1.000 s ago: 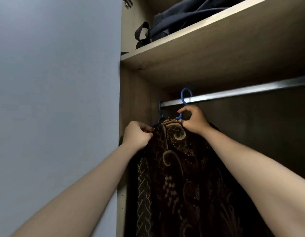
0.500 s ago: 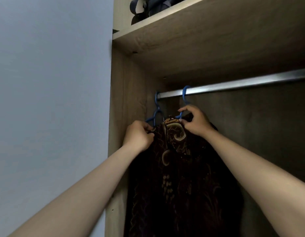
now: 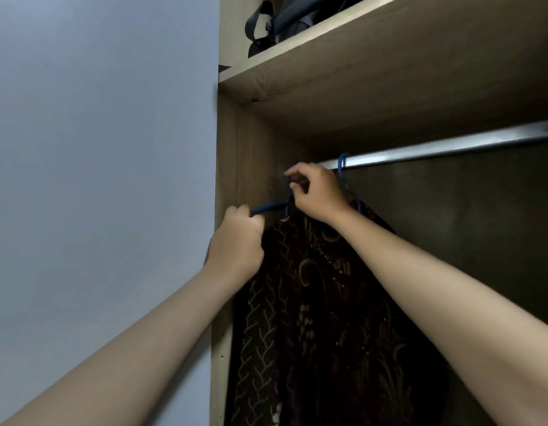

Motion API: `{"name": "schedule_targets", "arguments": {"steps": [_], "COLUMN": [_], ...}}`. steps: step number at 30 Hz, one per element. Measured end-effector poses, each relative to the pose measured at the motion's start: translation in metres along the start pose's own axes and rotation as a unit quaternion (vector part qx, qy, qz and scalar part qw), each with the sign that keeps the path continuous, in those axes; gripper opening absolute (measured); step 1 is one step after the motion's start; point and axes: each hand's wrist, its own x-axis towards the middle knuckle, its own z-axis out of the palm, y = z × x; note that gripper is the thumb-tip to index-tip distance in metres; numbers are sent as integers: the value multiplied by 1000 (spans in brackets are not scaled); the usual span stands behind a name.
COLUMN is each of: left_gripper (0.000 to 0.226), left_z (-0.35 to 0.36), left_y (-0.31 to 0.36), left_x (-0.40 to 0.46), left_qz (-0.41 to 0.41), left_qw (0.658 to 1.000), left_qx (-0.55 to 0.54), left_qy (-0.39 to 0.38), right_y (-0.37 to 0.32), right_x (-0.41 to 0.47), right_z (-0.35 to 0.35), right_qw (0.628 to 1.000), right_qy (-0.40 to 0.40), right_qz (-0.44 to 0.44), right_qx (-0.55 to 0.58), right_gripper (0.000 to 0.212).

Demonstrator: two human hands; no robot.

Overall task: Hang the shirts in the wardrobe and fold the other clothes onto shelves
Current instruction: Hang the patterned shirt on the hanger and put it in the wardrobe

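Shirt (image 3: 321,302) hangs below both hands' grip on blue hangers (image 3: 268,208).

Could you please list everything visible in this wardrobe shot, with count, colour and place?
Patterned shirt: one, dark brown with gold motifs, hanging below the rail.
Hangers: two, blue; one hook over the rail, one arm sticking out left of the shirt.
Rail: one, silver metal, under the shelf.
Shelf: one, light wood, above the rail.
Bag: one, dark grey, on the shelf.
Wall: pale blue-grey, left of the wardrobe.
Left hand: gripping the shirt's shoulder by the hanger arm.
Right hand: fingers pinching at the hanger neck.
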Motion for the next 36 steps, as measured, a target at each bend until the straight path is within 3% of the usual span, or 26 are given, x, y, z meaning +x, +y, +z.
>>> {"name": "schedule_targets", "arguments": {"steps": [5,17,22,31,36], "left_gripper": [17,22,24,22,41], "left_z": [-5,2,5,3,4], "left_y": [7,5,4,4,3], "left_x": [2,0,1,3,5], "left_qz": [-14,16,17,1,-28], "left_qw": [991,981,983,985,991], "left_qx": [122,191,182,161,118], "left_qy": [-47,-28,-23,-65,-59], "right_y": [5,4,11,23,25], "right_x": [12,9,2,-2,-9], "right_z": [18,4,12,29,28], "right_qw": [981,919,922,956,971], "right_qy": [-125,-330,-333,-255,-210], "right_qz": [145,146,119,121,103], "right_qx": [-40,-157,-159,-76,-51], "right_gripper": [45,118,107,86,78]}}
